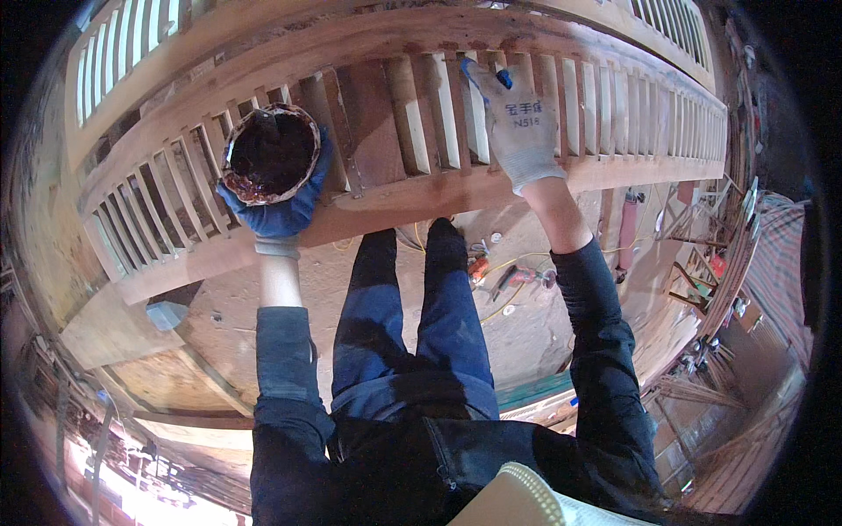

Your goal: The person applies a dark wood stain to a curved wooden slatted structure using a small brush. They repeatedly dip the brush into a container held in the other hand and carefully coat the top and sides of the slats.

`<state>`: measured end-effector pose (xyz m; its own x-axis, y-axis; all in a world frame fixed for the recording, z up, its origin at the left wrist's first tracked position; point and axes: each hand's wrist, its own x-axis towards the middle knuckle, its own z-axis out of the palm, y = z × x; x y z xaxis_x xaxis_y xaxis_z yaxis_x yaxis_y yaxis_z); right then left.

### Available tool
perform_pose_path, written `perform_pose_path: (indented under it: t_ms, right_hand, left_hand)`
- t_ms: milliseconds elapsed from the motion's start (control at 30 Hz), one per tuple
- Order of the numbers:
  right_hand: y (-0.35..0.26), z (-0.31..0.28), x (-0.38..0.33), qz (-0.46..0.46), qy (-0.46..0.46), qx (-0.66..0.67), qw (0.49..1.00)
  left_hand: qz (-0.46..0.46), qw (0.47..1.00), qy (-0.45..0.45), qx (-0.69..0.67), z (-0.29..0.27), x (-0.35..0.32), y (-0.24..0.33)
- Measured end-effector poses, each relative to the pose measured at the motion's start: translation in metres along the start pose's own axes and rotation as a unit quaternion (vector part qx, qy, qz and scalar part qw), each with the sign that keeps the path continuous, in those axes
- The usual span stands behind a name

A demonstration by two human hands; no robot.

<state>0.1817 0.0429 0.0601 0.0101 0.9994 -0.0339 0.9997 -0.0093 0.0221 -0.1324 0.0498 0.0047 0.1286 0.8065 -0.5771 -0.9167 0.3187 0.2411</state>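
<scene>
My left hand [282, 215], in a blue-coated glove, is closed around the side of a round bowl [230, 175] from below. Dark reddish-brown liquid or paste [272, 156] fills the bowl, and its rim is crusted with the same colour. My right hand [524, 118] wears a whitish knit glove with blue-coated fingertips. It is over the slats of a long wooden slatted panel [421, 200], its fingers bent down beneath the hand. Whatever it grips is hidden. Dark wet-looking patches show on the panel's upper rail near the right fingertips. Some middle slats look darker than the pale right-hand ones.
Another slatted wooden piece [202, 35] stands beyond the panel. On the floor below are a red power tool [517, 279], a yellow cord [500, 309] and an orange item [478, 268]. Wood strips [732, 263] and striped cloth [781, 272] lie at the right. A light-blue block [167, 315] sits left.
</scene>
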Motion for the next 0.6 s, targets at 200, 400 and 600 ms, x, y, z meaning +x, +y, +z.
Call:
perform_pose_path:
  t_ms: [200, 400, 600]
  right_hand:
    - [-0.002, -0.010, 0.014, 0.025, -0.023, 0.024, 0.999]
    - [-0.005, 0.001, -0.011, 0.006, 0.065, 0.211, 0.975]
    - [-0.034, -0.010, -0.022, 0.042, -0.017, 0.505, 0.862]
  left_hand:
    - [-0.148, 0.956, -0.124, -0.222, -0.002, -0.003, 0.002]
    - [-0.146, 0.952, -0.151, -0.224, -0.002, -0.004, 0.004]
    - [-0.075, 0.946, -0.206, -0.240, -0.021, -0.007, 0.039]
